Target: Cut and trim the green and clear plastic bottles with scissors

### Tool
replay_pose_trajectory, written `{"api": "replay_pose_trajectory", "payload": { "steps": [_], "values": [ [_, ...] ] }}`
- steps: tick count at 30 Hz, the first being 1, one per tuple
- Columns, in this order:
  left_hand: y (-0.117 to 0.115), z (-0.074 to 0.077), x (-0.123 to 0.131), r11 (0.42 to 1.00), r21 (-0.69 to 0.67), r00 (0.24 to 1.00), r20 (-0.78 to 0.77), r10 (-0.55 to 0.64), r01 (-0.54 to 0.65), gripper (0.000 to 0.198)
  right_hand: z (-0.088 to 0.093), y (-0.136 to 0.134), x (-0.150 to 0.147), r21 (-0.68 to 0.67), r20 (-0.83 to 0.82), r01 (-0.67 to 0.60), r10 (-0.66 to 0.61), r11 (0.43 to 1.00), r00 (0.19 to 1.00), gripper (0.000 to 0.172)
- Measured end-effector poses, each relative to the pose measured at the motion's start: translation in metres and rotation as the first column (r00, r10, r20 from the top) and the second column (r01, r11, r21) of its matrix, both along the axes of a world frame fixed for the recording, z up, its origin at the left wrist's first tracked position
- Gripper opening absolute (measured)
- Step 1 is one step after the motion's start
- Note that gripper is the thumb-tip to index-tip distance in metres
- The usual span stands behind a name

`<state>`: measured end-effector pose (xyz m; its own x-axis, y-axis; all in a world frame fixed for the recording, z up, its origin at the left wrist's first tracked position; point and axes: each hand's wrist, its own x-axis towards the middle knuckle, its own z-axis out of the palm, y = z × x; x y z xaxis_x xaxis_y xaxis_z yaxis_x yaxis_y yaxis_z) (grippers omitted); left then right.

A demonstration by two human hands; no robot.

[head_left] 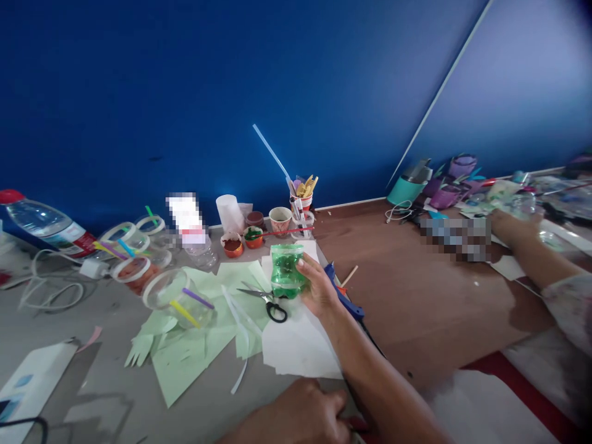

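My right hand reaches out over the table with its fingers round a cut-down green plastic bottle, thumb on its side. Scissors with black handles lie just left of the bottle, blades apart. White paper and light green paper sheets spread beneath and beside them. Low in the picture, my left hand is closed near the table's front edge; whatever its curled fingers hold is hidden. A green paper hand cutout and clear strips lie to the left.
Clear plastic cups with coloured strips stand left, by a large bottle. Paint pots, a paper cup and a cup of wooden cutlery line the blue wall. A blue glue gun lies right; another person's hand is farther right.
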<state>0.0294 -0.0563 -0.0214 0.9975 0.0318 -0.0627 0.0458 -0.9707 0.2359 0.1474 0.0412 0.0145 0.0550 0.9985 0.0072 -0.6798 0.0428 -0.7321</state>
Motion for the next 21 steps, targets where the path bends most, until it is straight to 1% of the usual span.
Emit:
{"api": "replay_pose_trajectory", "payload": {
  "steps": [4, 7, 9, 11, 13, 14, 16, 17, 18, 19, 20, 21],
  "values": [
    [0.005, 0.012, -0.006, 0.998, 0.019, 0.997, 0.034, -0.067, 0.067, 0.013, 0.000, 0.000, 0.000, 0.002, 0.014, 0.002, -0.002, 1.000, 1.000, 0.029],
    [0.007, 0.014, -0.009, 0.997, 0.021, 0.997, 0.031, -0.069, 0.069, 0.012, 0.000, 0.000, 0.000, -0.012, 0.001, 0.004, -0.004, 1.000, 1.000, 0.029],
    [0.006, 0.013, -0.011, 0.999, 0.014, 0.999, 0.025, -0.047, 0.047, 0.010, -0.001, 0.000, 0.000, -0.011, -0.004, -0.002, 0.002, 1.000, 1.000, 0.029],
    [0.006, 0.013, -0.011, 0.999, -0.021, 0.999, 0.030, -0.026, 0.027, 0.015, 0.000, 0.000, 0.001, -0.005, -0.003, -0.009, 0.009, 1.000, 1.000, 0.030],
    [0.008, 0.017, -0.012, 0.998, -0.062, 0.999, 0.040, -0.013, 0.016, 0.022, 0.000, 0.000, 0.001, -0.001, 0.001, -0.013, 0.013, 1.000, 1.000, 0.030],
    [0.009, 0.021, -0.012, 0.996, -0.090, 0.999, 0.046, -0.010, 0.015, 0.025, 0.000, -0.001, 0.001, 0.000, 0.001, -0.015, 0.015, 1.000, 1.000, 0.030],
    [0.014, 0.033, -0.015, 0.983, -0.182, 0.998, 0.062, 0.008, 0.004, 0.022, 0.001, -0.001, 0.002, 0.006, -0.003, -0.017, 0.017, 1.000, 1.000, 0.028],
    [0.017, 0.040, -0.017, 0.967, -0.256, 0.996, 0.078, 0.034, -0.013, 0.020, 0.001, -0.001, 0.002, 0.009, -0.004, -0.017, 0.017, 1.000, 1.000, 0.027],
    [0.020, 0.048, -0.020, 0.941, -0.334, 0.992, 0.097, 0.084, -0.047, 0.016, 0.001, -0.001, 0.002, 0.011, -0.006, -0.012, 0.012, 1.000, 1.000, 0.027],
    [0.023, 0.055, -0.023, 0.903, -0.416, 0.981, 0.103, 0.165, -0.109, 0.014, 0.001, -0.001, 0.002, 0.013, -0.006, -0.007, 0.007, 1.000, 1.000, 0.026],
    [0.025, 0.061, -0.025, 0.849, -0.496, 0.960, 0.094, 0.263, -0.184, 0.012, 0.001, -0.001, 0.002, 0.014, -0.007, -0.001, 0.001, 1.000, 1.000, 0.026],
    [0.027, 0.065, -0.028, 0.788, -0.572, 0.941, 0.077, 0.329, -0.228, 0.010, 0.001, -0.001, 0.001, 0.014, -0.008, 0.003, -0.002, 1.000, 1.000, 0.026]
  ]
}}
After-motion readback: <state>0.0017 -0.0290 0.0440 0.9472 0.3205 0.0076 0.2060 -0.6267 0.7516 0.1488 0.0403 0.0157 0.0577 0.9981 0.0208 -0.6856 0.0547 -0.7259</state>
